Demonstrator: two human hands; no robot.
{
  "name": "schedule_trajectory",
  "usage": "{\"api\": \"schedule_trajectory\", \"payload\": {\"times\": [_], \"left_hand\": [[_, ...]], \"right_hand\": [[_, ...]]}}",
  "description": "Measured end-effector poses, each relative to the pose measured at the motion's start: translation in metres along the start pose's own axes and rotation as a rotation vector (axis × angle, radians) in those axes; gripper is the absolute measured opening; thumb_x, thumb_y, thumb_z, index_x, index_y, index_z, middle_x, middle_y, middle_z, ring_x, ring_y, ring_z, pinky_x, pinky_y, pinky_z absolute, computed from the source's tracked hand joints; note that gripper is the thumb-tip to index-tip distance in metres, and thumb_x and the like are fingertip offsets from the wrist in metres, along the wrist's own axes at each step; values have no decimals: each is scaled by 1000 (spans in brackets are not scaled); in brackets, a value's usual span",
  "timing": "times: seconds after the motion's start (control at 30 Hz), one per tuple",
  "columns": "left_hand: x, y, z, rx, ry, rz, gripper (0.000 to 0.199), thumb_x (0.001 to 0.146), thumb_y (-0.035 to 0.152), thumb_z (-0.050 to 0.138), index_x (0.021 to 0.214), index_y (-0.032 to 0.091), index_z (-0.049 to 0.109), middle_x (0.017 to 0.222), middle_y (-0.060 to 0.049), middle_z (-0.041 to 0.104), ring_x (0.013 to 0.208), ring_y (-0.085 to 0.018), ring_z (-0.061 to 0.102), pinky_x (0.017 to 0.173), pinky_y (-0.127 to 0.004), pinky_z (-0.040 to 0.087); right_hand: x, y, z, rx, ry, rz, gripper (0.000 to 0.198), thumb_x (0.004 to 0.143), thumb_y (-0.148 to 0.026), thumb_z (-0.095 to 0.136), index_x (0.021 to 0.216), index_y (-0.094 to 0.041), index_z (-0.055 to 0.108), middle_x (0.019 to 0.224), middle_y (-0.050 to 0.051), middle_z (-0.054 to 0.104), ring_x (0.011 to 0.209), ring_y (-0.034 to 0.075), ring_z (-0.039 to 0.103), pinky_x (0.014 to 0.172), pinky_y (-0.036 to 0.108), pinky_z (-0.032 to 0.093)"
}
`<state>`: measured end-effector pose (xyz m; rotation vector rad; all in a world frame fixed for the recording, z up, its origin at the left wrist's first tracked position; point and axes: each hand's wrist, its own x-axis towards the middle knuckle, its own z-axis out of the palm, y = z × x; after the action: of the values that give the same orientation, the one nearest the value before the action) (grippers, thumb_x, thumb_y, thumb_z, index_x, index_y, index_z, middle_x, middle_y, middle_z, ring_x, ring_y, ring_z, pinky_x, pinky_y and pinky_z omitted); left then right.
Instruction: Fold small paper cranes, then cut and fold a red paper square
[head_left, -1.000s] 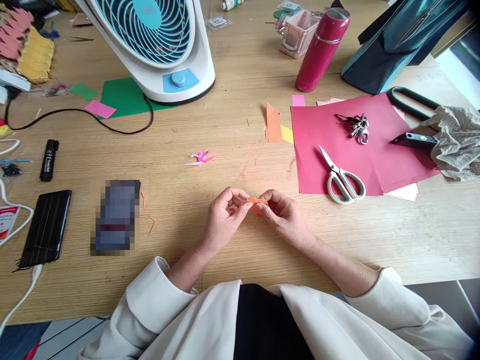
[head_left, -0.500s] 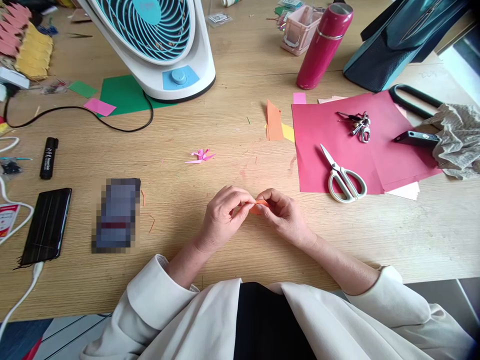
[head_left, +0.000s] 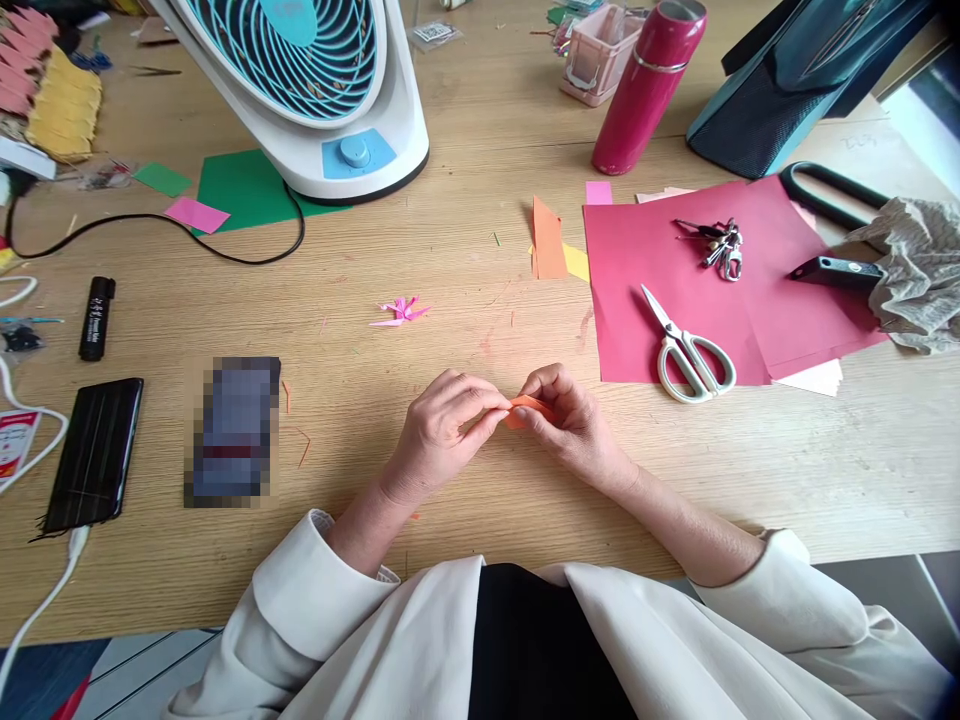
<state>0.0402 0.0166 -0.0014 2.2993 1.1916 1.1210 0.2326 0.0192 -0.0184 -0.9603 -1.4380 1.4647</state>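
Basket left of the bottle is holding something blurry; way in front, left fingers and right fingers are pinching orange paper.

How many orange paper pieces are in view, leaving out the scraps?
2 at least: the orange paper between the left hand and right hand, and an orange piece beside the red paper. More may be hidden under that one.
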Motion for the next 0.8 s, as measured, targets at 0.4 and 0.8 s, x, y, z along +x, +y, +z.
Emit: {"api": "schedule_trajectory", "payload": {"times": [0.4,0.8], "left_hand": [[-1,1,-1,3,10,-47,8,87,14,69,91,21,68,86,0,72,79,-14,62,75,-27,50],[-5,1,4,-158,-20,-188,8,90,13,63,86,20,63,78,1,64,63,-10,53,59,-23,45]], "right_hand": [[1,-5,-8,-137,-78,11,7,94,-27,63,95,-21,62,82,0,64,74,13,60,70,26,48],[2,-4,-5,-256,-71,-16,12,90,-32,68,91,-20,68,88,3,68,78,15,63,71,26,49]]}}
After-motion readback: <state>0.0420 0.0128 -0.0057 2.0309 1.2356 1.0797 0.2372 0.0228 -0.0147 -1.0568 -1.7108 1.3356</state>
